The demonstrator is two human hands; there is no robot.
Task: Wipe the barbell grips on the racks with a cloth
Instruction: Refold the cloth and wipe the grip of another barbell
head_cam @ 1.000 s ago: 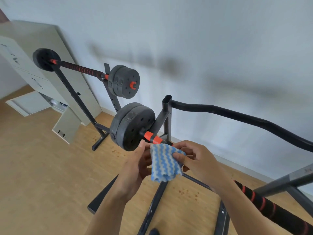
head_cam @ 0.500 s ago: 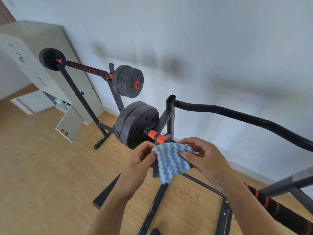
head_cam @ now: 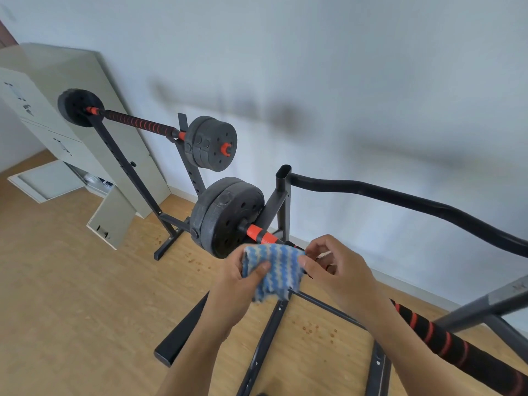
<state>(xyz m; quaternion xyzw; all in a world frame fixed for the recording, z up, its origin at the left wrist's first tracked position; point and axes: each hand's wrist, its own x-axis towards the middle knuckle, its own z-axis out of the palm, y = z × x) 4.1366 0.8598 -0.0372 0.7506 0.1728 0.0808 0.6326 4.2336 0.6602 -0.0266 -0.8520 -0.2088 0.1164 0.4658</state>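
Note:
A blue-and-white wavy cloth (head_cam: 275, 270) is spread over the near barbell's bar, just right of its orange collar (head_cam: 258, 234) and black weight plates (head_cam: 225, 215). My left hand (head_cam: 243, 284) pinches the cloth's left edge with the thumb on top. My right hand (head_cam: 334, 270) pinches its right edge. The near barbell's black grip with red rings (head_cam: 457, 350) runs down to the lower right, partly hidden by my right forearm. A second barbell with a red-ringed grip (head_cam: 137, 121) rests on the far rack (head_cam: 120, 164).
A curved black bar (head_cam: 400, 197) of the near rack arches across the right. Rack legs (head_cam: 263, 350) spread over the wooden floor below my hands. A beige metal cabinet (head_cam: 85, 115) with open doors stands at the left against the white wall.
Both hands have lifted the cloth and spread it wider over the bar near the orange collar. The left thumb now lies on top of the cloth.

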